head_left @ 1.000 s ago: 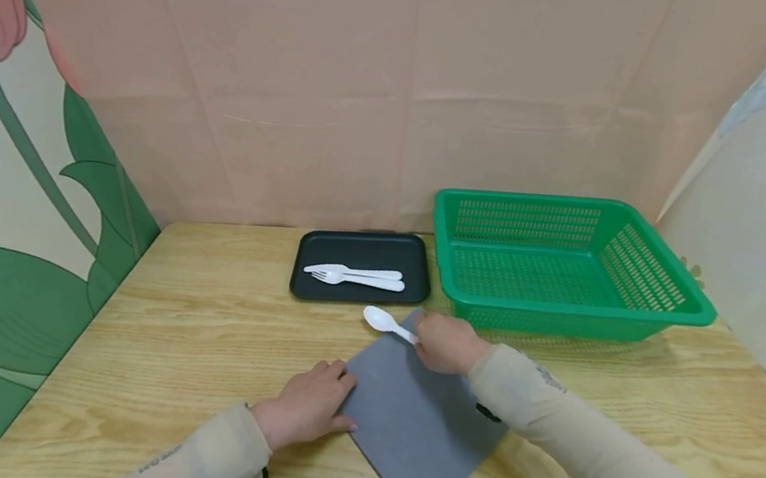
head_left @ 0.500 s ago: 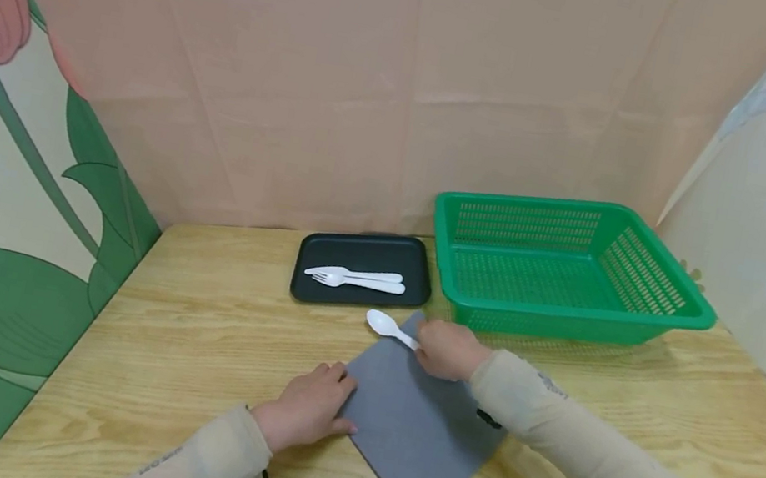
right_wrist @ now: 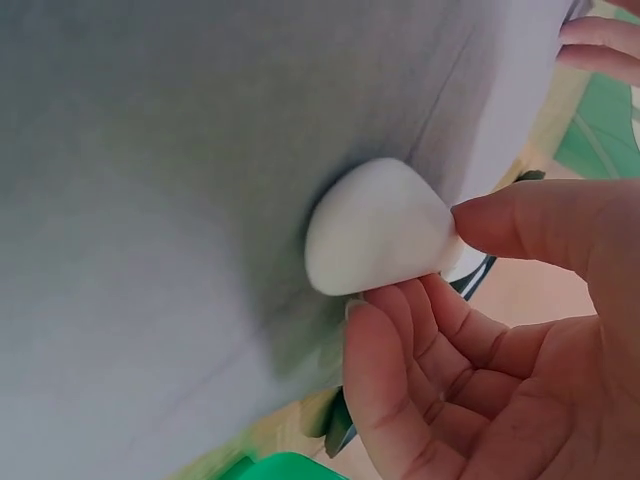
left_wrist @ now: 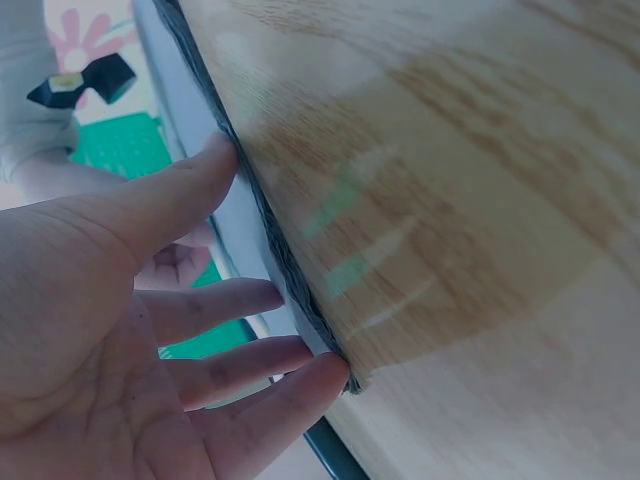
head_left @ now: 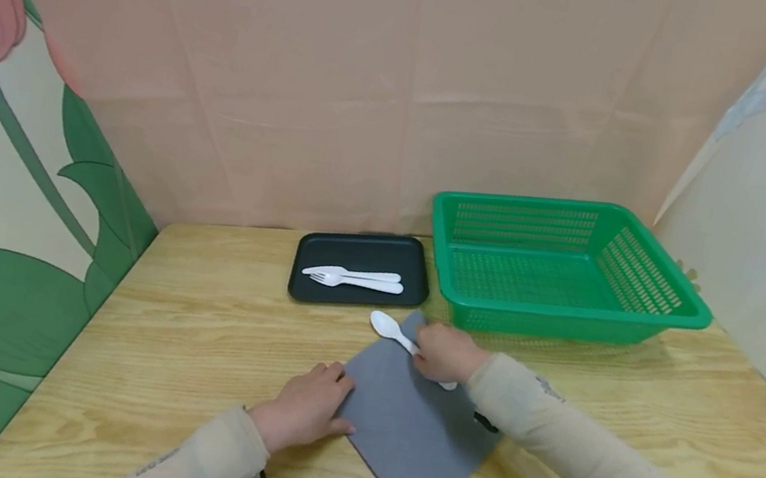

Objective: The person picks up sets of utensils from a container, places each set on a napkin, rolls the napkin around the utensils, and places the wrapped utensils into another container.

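Observation:
A grey folded napkin (head_left: 406, 437) lies diagonally on the wooden table. My right hand (head_left: 447, 353) pinches a white plastic spoon (head_left: 385, 325) by its handle over the napkin's far corner, bowl pointing to the far left. In the right wrist view the rounded handle end (right_wrist: 380, 230) is close over the cloth, between thumb and fingers. My left hand (head_left: 305, 405) rests at the napkin's left corner, its thumb and extended fingertips touching the layered edge (left_wrist: 285, 260), as the left wrist view shows.
Behind the napkin sits a black tray (head_left: 321, 246) bearing a white plastic knife (head_left: 384, 276) and fork (head_left: 375, 284). To its right stands a green slotted basket (head_left: 569, 311). A pink sheet (head_left: 304, 74) hangs along the table's back edge.
My right hand has turned the spoon slightly, so the bowl has shifted a little right and nearer, and the handle end now shows below the hand. The left hand and napkin stay put.

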Demonstrator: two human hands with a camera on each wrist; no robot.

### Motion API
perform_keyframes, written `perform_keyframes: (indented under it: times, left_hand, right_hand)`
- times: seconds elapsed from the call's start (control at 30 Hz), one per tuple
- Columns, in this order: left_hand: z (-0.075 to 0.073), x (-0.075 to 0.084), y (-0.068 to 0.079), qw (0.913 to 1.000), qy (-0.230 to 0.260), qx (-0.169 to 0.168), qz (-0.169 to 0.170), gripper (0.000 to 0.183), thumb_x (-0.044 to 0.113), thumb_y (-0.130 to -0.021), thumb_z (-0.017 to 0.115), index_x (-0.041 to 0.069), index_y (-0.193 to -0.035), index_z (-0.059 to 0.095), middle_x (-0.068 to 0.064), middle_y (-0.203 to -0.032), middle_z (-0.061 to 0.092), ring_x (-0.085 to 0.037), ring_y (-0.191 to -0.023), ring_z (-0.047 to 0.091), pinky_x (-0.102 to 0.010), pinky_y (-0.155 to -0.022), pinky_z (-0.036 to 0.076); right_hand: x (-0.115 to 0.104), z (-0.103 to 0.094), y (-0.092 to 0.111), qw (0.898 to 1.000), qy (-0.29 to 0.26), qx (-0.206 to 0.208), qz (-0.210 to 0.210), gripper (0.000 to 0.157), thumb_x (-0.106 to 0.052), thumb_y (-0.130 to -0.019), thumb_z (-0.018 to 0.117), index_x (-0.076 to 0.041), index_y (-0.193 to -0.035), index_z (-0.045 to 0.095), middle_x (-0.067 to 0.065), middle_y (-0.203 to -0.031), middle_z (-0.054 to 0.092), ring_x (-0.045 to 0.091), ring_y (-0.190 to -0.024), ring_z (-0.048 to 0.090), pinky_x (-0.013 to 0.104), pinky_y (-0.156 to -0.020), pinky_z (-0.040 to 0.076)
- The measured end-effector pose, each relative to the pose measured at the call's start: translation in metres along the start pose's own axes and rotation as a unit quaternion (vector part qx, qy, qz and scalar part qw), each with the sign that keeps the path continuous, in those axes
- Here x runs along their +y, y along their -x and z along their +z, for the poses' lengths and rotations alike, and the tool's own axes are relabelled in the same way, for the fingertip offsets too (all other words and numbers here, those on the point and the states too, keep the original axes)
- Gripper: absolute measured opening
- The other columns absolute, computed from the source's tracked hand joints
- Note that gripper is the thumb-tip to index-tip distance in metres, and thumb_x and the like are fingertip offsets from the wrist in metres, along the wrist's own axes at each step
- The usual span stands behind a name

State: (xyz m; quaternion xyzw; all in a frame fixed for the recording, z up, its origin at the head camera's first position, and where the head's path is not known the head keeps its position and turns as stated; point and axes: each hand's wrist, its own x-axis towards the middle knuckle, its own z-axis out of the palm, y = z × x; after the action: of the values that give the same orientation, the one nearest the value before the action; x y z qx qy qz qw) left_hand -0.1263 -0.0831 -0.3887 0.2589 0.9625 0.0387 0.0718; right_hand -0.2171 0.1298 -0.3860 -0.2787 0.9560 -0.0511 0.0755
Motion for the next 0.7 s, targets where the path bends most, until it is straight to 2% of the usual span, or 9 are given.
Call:
perform_keyframes:
  times: [0.4,0.7]
  left_hand:
    - [0.0008,-0.0005,-0.0003,1.0,-0.003,0.002,0.002,0.055,0.043,-0.08,0.07,0.004,-0.116,0.059,-0.011,-0.113,0.057,-0.024,-0.099,0.056,-0.035,-0.074,0.053]
    - [0.0005,-0.0009,-0.0004,1.0,-0.003,0.002,0.004,0.055,0.043,-0.08,0.07,0.004,-0.117,0.059,-0.011,-0.112,0.057,-0.024,-0.099,0.056,-0.035,-0.074,0.053]
  right_hand:
    - [-0.0025,-0.0002,0.002,1.0,-0.017,0.01,-0.002,0.023,-0.013,-0.085,0.06,-0.009,-0.066,0.048,0.001,-0.056,0.046,0.013,-0.048,0.044,0.026,-0.043,0.035]
    - [-0.0033,-0.0001,0.0016,1.0,-0.029,-0.006,0.007,0.025,-0.015,-0.087,0.059,-0.01,-0.065,0.047,-0.001,-0.055,0.044,0.012,-0.048,0.043,0.023,-0.043,0.032]
